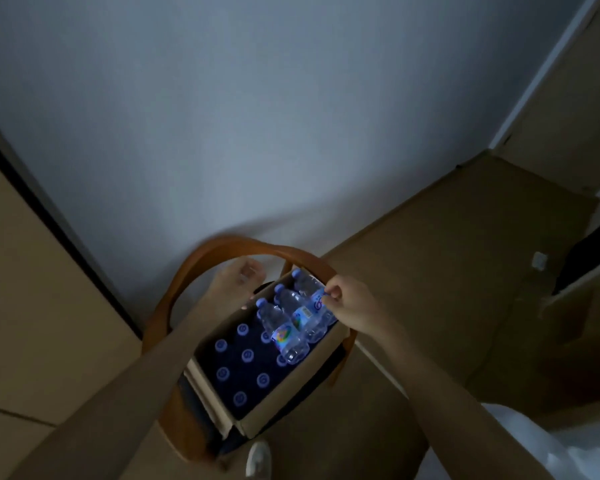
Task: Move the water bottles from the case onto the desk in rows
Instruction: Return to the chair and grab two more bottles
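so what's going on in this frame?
A person is reaching into an open cardboard case of water bottles set on a wooden chair. The right hand pinches the farthest of three bottles lying on top; the left hand hovers open by the case's far edge. Upright bottles fill the layer below.

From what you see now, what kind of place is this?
Probably a room at home or in an office: a plain wall, a wooden chair, and a cardboard case of bottles standing on it.
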### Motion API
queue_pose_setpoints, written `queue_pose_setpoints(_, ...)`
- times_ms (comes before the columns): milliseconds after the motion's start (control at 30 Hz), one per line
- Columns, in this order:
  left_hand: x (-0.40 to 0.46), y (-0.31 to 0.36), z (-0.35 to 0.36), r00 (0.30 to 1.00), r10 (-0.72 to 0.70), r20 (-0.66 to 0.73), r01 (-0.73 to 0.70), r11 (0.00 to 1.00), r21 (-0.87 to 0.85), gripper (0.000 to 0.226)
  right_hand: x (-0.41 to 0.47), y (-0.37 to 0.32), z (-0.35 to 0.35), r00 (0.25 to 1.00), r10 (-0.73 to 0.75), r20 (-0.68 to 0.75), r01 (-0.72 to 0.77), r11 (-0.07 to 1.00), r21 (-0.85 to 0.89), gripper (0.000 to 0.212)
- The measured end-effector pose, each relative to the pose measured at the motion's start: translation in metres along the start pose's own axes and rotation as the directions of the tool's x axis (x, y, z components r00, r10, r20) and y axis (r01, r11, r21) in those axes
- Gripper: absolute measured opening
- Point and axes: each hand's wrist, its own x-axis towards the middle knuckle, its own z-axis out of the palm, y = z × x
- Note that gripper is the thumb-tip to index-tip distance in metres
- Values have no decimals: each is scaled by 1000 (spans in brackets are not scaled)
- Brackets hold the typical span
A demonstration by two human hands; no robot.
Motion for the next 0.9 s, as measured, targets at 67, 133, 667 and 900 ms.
queue_pose_setpoints(67, 15, -18, 3, 998, -66, 3, 66, 998, -18, 6, 28, 4, 10, 999, -19, 48, 19, 1000, -9, 15)
queue_pose_setpoints(133, 32, -38, 8, 988, -153, 6, 153, 987, -52, 9, 56, 8, 21, 994, -32, 102, 34, 999, -13, 16)
queue_pose_setpoints(667, 141, -149, 76, 780, -531, 330, 532, 841, 97, 28, 190, 43, 82, 860, 73, 505, -38, 996, -79, 18)
queue_pose_setpoints(900, 145, -169, 101, 773, -514, 372, 518, 850, 96, 31, 231, 38, 100, 775, 91, 625, -7, 991, -135, 32)
